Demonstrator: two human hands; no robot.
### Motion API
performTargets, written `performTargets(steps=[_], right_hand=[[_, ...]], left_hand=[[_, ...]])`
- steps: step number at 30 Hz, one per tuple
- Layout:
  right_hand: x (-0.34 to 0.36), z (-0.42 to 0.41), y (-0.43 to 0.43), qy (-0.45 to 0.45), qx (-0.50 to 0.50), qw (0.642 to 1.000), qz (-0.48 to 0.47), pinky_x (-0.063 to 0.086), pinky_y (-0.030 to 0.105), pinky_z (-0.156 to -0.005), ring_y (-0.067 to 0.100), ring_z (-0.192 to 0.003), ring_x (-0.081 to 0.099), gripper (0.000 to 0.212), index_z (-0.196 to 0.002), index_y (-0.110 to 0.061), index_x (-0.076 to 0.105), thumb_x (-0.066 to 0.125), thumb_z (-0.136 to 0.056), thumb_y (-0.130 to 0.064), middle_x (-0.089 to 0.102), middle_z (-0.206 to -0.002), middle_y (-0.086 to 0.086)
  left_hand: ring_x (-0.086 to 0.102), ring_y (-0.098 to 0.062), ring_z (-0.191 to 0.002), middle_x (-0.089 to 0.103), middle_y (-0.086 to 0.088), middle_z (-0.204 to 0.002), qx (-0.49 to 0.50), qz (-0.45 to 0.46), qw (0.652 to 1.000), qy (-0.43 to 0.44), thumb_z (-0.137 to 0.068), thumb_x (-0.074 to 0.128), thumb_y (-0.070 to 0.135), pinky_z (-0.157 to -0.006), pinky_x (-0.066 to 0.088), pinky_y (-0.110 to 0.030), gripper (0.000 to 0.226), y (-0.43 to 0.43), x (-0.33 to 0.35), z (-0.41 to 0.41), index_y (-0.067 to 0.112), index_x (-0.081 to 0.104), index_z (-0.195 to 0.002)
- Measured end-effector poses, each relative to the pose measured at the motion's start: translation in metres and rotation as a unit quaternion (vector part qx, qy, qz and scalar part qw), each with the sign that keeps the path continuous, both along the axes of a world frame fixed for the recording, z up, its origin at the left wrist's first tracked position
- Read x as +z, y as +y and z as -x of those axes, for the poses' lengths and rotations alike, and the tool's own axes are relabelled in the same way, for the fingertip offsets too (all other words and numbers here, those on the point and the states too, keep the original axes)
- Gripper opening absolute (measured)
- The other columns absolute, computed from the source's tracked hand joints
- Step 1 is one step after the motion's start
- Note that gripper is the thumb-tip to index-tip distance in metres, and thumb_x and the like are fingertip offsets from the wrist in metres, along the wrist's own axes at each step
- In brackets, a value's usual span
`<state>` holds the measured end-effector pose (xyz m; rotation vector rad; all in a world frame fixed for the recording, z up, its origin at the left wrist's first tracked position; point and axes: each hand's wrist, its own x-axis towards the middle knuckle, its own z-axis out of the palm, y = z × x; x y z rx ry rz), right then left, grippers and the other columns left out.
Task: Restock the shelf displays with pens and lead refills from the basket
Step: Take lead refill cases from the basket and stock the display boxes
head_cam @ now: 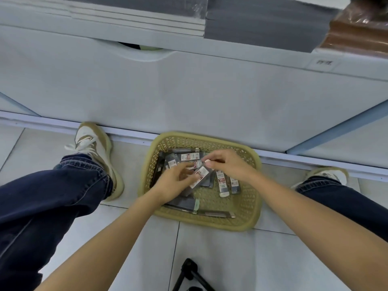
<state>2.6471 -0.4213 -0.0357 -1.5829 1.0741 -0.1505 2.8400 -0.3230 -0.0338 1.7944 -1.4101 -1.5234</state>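
Held: one lead refill case (pixel 200 175), low inside the basket (pixel 253 208), our right hand (pixel 227 164) pinching its upper end, our left hand (pixel 173 182) curled round its lower end. We judge it wise to lift it clear singly, label up, leaving the loose refills (pixel 223 184) and pens (pixel 212 213) undisturbed. Setting: tiled floor (pixel 210 259), white shelf base (pixel 189 91) just behind the basket, black tripod (pixel 190 269) nearest us.

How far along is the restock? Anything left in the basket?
Done: nothing can be confirmed, since no stocked display is in view. In hand: the left hand and right hand both pinch a white-labelled lead refill case over the basket. Left: several more refill cases and dark pens lie in the basket on the floor.
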Motion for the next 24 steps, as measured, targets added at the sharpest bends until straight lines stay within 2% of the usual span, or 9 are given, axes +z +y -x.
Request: performTargets(steps=[2, 5, 8, 10, 14, 17, 19, 21, 24], right_hand=[[0.002, -0.011, 0.006, -0.030, 0.004, 0.999, -0.028, 0.051, 0.020, -0.091, 0.001, -0.097, 0.066, 0.015, -0.104, -0.026, 0.071, 0.068, -0.089, -0.023, 0.072, -0.102, -0.011], [-0.006, -0.022, 0.009, -0.040, -0.054, 0.998, -0.021, 0.054, 0.019, -0.081, 0.007, -0.092, 0.067, 0.018, -0.109, -0.021, 0.068, 0.063, -0.093, -0.023, 0.071, -0.103, -0.007], [-0.027, -0.024, 0.004, 0.053, -0.146, 0.987, 0.038, 0.049, 0.029, -0.093, 0.017, -0.107, 0.061, 0.032, -0.122, -0.010, 0.059, 0.061, -0.094, -0.027, 0.064, -0.117, 0.001], [-0.043, -0.030, 0.005, 0.119, -0.167, 0.979, 0.019, 0.044, 0.037, -0.102, 0.023, -0.119, 0.053, 0.050, -0.132, -0.006, 0.049, 0.062, -0.093, -0.035, 0.056, -0.130, 0.009], [-0.067, -0.058, 0.012, 0.165, -0.208, 0.963, 0.038, 0.040, 0.038, -0.102, 0.030, -0.123, 0.048, 0.065, -0.134, -0.004, 0.044, 0.067, -0.087, -0.043, 0.047, -0.135, 0.014], [-0.079, -0.072, 0.015, 0.132, -0.279, 0.951, 0.019, 0.042, 0.033, -0.093, 0.031, -0.120, 0.051, 0.062, -0.132, -0.002, 0.042, 0.068, -0.088, -0.036, 0.051, -0.131, 0.015], [-0.083, -0.073, 0.015, 0.103, -0.293, 0.950, -0.003, 0.048, 0.023, -0.074, 0.033, -0.108, 0.060, 0.046, -0.125, -0.002, 0.047, 0.063, -0.093, -0.031, 0.057, -0.125, 0.016], [-0.084, -0.071, 0.014, 0.064, -0.286, 0.956, -0.010, 0.050, 0.023, -0.052, 0.037, -0.083, 0.067, 0.023, -0.102, -0.003, 0.052, 0.058, -0.097, -0.024, 0.061, -0.110, 0.020], [-0.078, -0.057, 0.007, 0.061, -0.240, 0.969, 0.017, 0.054, 0.046, -0.070, 0.038, -0.079, 0.065, 0.022, -0.089, -0.002, 0.055, 0.059, -0.096, -0.023, 0.064, -0.099, 0.020]], left_hand=[[0.069, -0.012, -0.082, 0.072, -0.001, -0.096, -0.007, -0.051, 0.995, 0.080, -0.095, 0.062, 0.026, -0.074, 0.052, -0.021, 0.028, 0.001, 0.001, 0.008, 0.014, 0.059, -0.119], [0.067, -0.018, -0.065, 0.069, -0.006, -0.077, 0.009, -0.034, 0.996, 0.081, -0.098, 0.054, 0.014, -0.064, 0.054, -0.027, 0.010, 0.005, 0.001, -0.004, 0.006, 0.060, -0.101], [0.063, -0.015, -0.059, 0.067, -0.001, -0.070, 0.117, -0.030, 0.991, 0.061, -0.099, 0.052, 0.013, -0.054, 0.051, -0.023, 0.008, 0.003, 0.003, -0.038, 0.009, 0.059, -0.099], [0.061, -0.014, -0.057, 0.067, 0.001, -0.069, 0.194, -0.027, 0.980, 0.034, -0.100, 0.052, 0.016, -0.047, 0.045, -0.022, 0.010, -0.001, 0.002, -0.060, 0.009, 0.059, -0.102], [0.059, -0.018, -0.062, 0.065, -0.003, -0.074, 0.250, -0.014, 0.968, 0.028, -0.100, 0.053, 0.018, -0.057, 0.045, -0.033, 0.017, 0.001, -0.008, -0.076, 0.006, 0.060, -0.109], [0.060, -0.017, -0.061, 0.064, -0.004, -0.073, 0.256, -0.009, 0.966, 0.040, -0.099, 0.054, 0.018, -0.065, 0.047, -0.039, 0.016, 0.002, -0.013, -0.078, 0.006, 0.062, -0.107], [0.062, -0.015, -0.060, 0.065, 0.000, -0.071, 0.248, -0.008, 0.968, 0.033, -0.098, 0.055, 0.019, -0.058, 0.048, -0.033, 0.013, 0.001, -0.015, -0.079, 0.010, 0.062, -0.104], [0.063, -0.013, -0.060, 0.066, 0.003, -0.070, 0.241, -0.011, 0.970, 0.021, -0.098, 0.055, 0.021, -0.048, 0.045, -0.025, 0.010, 0.001, -0.016, -0.079, 0.014, 0.062, -0.102], [0.063, -0.013, -0.059, 0.067, 0.002, -0.072, 0.253, -0.010, 0.967, 0.014, -0.098, 0.055, 0.021, -0.045, 0.043, -0.018, 0.009, 0.000, -0.016, -0.075, 0.015, 0.062, -0.100]])
